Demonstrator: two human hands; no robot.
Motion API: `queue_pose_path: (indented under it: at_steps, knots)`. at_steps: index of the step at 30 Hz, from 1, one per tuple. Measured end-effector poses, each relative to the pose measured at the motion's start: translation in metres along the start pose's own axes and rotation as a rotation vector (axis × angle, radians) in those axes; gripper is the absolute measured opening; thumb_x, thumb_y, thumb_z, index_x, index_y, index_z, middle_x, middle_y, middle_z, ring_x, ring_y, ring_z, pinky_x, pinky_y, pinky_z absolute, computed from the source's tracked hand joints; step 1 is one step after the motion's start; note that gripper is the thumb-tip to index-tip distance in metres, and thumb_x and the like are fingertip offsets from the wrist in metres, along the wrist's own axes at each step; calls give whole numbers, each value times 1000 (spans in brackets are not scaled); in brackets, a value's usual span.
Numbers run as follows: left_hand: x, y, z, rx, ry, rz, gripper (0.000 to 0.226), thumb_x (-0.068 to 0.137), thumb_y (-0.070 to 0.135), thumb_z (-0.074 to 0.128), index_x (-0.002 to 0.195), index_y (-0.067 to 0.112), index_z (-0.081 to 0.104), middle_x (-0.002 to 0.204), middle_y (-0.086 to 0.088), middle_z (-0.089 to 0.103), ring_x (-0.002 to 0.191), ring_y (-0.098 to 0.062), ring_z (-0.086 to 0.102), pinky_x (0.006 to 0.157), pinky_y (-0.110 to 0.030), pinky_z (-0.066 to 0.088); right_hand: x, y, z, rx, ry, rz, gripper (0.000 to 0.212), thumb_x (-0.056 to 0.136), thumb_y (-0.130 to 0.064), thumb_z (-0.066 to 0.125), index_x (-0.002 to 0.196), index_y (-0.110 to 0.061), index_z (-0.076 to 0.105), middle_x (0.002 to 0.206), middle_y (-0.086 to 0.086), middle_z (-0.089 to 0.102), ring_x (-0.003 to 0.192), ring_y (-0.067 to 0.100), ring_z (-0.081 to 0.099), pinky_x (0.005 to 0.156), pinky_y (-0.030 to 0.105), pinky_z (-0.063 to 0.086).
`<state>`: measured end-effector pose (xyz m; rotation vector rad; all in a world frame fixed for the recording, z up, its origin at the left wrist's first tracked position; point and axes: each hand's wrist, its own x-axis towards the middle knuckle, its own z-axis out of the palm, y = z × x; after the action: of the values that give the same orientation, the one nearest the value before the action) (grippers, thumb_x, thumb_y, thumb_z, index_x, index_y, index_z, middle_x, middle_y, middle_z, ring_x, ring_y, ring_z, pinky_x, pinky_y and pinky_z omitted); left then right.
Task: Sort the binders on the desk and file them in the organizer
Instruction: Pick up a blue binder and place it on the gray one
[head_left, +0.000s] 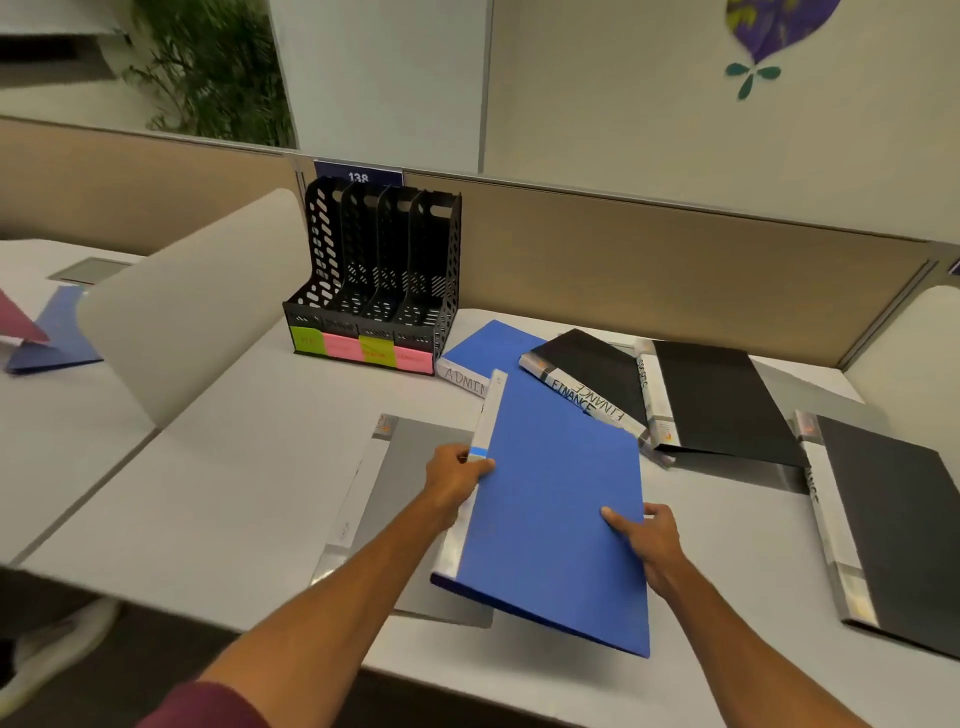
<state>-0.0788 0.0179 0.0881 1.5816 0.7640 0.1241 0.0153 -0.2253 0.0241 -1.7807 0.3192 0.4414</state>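
Fingers of left hand (457, 473) and right hand (649, 535) grasp blue binder (556, 499) by opposite edges, over grey binder (410, 467).

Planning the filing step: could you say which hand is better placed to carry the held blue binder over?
Probably the left hand: it grips the spine of the blue binder, nearer the file organizer.

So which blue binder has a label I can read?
The far blue binder lying beside the organizer: its spine reads ADMIN. The near blue binder, gripped by the left hand and right hand, shows none legible.
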Motion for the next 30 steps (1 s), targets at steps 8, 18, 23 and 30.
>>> queue_pose_path:
  at_steps: [8, 18, 23, 30]
  knots:
    - [11, -46, -58, 48, 76, -60, 27, 92, 14, 59, 110, -6, 58, 101, -16, 62, 86, -21, 60, 78, -31, 50, -22, 4, 63, -112, -19, -43, 59, 75, -20, 82, 112, -11, 37, 120, 15, 54, 94, 28, 56, 79, 42, 50]
    - [50, -66, -172, 75, 149, -83, 30, 90, 16, 61, 114, -1, 58, 109, -17, 63, 87, -22, 60, 74, -30, 48, -49, -10, 174, -177, -53, -79, 59, 80, -20, 78, 126, -6, 43, 128, 17, 55, 108, 36, 58, 90, 47, 51]
    - [73, -74, -245, 87, 175, -75, 31, 90, 17, 61, 117, 2, 56, 107, -11, 60, 90, -21, 58, 76, -29, 46, -70, -18, 248, -175, -59, -104, 58, 82, -13, 75, 130, -2, 45, 129, 20, 56, 110, 39, 59, 95, 53, 49]
    - [102, -86, -348, 126, 186, -58, 20, 90, 17, 61, 104, 3, 58, 99, -11, 61, 79, -18, 57, 67, -27, 46, -100, -31, 345, -205, -120, -136, 57, 82, -7, 73, 132, -1, 46, 130, 18, 56, 112, 37, 58, 94, 48, 50]
